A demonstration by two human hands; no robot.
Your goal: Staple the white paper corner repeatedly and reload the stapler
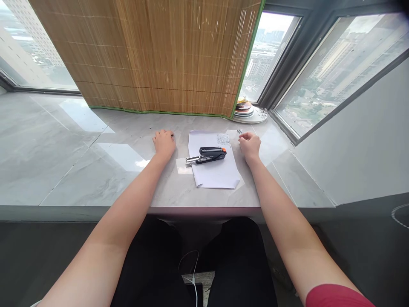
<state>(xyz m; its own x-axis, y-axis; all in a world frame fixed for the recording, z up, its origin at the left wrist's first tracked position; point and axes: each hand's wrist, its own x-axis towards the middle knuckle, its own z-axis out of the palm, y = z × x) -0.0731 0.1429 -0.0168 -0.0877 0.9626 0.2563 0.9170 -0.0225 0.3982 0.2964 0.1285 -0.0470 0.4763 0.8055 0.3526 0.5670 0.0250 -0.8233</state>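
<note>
A black stapler [213, 155] with an orange end lies on its side on white paper sheets [217, 177]. Its silver metal tray sticks out to the left, past the paper's edge. To the left, my left hand [164, 143] rests on the counter with curled fingers; a small dark thing shows by its thumb, too small to name. Right of the paper, my right hand [250, 145] has its fingers pinched together. A small grey metal strip [239, 131], which looks like staples, shows at its fingertips. Small dark print marks the paper's top right corner.
The grey tiled counter [128, 187] runs along the windows. A bamboo blind [159, 55] with green edging hangs down behind the work area. Stacked plates [244, 111] stand in the back right corner. Below the front edge, a white cable [194, 273] hangs between my legs.
</note>
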